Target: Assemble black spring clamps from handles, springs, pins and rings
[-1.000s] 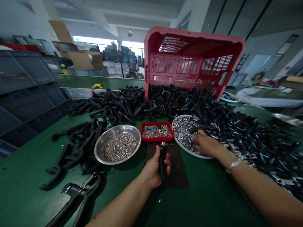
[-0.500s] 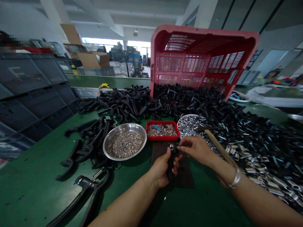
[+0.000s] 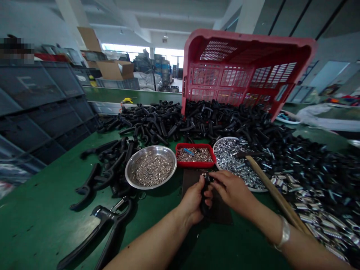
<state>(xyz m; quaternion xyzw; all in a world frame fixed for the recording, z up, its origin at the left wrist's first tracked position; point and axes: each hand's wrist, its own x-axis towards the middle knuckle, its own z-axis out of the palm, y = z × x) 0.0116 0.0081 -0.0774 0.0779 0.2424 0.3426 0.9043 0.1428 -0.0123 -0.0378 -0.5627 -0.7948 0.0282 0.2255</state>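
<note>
My left hand [image 3: 194,200] is wrapped around a black plastic handle [image 3: 204,198] that stands upright on a dark mat [image 3: 222,212]. My right hand [image 3: 232,191] pinches a small metal piece at the handle's top end; the piece is too small to name. Just beyond lie a round steel dish of small rings [image 3: 150,166], a red tray of metal pins [image 3: 195,155] and a white plate of shiny nuts [image 3: 233,157]. A wooden-handled hammer [image 3: 270,183] rests across that plate.
A red crate [image 3: 244,71] lies tipped on its side at the back, with a big heap of black handles [image 3: 253,131] spilled over the green table [image 3: 42,225]. Assembled black grips [image 3: 104,225] lie at the left front. Dark crates are stacked at the left.
My right hand left the plate of nuts and came to the top of the handle held by my left hand. The camera shifted slightly left.
</note>
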